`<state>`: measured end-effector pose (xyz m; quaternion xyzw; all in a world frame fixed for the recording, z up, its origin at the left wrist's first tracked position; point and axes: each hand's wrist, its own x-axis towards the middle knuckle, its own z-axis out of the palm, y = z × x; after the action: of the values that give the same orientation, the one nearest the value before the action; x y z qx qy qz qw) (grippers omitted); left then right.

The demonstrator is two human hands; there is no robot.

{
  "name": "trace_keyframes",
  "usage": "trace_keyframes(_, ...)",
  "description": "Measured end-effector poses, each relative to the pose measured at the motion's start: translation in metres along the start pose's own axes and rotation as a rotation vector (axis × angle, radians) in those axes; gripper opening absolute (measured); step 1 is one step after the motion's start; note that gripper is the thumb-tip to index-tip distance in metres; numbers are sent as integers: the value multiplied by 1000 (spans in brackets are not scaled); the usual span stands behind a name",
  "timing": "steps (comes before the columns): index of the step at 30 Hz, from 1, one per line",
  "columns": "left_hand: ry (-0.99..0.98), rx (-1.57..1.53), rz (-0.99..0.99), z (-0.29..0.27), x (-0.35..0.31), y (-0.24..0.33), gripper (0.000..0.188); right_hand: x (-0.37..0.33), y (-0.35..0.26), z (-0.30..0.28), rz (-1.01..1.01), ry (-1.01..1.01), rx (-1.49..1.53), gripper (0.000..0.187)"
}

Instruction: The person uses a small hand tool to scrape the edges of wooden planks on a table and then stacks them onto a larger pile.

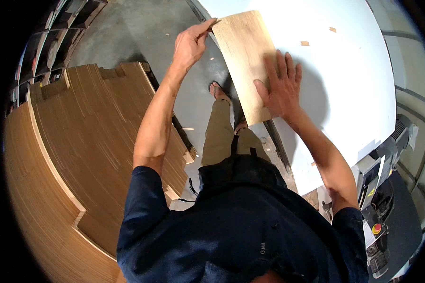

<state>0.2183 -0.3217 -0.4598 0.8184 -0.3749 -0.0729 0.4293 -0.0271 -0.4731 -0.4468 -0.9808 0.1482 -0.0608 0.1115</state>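
Observation:
A pale wooden board lies along the left edge of the white tabletop, its left side jutting out over the floor. At its far left corner, my left hand grips the wood between thumb and fingers. My right hand rests with fingers spread on the board's right edge, thumb on the wood and the outer fingers past it over the white surface. The undersides of both hands are hidden.
Stacked brown wooden panels stand to my left. Two small wood scraps lie on the tabletop. Shelving is at the far left. A machine with a red stop button sits at the near right. My feet are on grey floor.

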Motion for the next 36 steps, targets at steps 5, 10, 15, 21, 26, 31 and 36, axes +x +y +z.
trace_keyframes(5,-121,65,192,10,-62,33,54,4,3,5,-57,134,-73,68)
trace_keyframes(10,-511,39,254,33,-211,115,56,0,7,17,-84,235,-66,68)
trace_keyframes(15,-550,-79,41,23,-203,130,61,3,2,6,17,50,-27,69)
trace_keyframes(21,-543,4,-47,9,-116,76,60,-2,9,16,-76,200,16,73)
trace_keyframes(26,-340,260,-107,-15,14,16,52,2,3,5,-52,110,3,72)
trace_keyframes(31,-264,646,24,-16,117,11,50,1,1,2,24,6,-37,71)
trace_keyframes(36,-25,742,584,16,153,23,50,-1,-4,-5,34,-5,49,67)
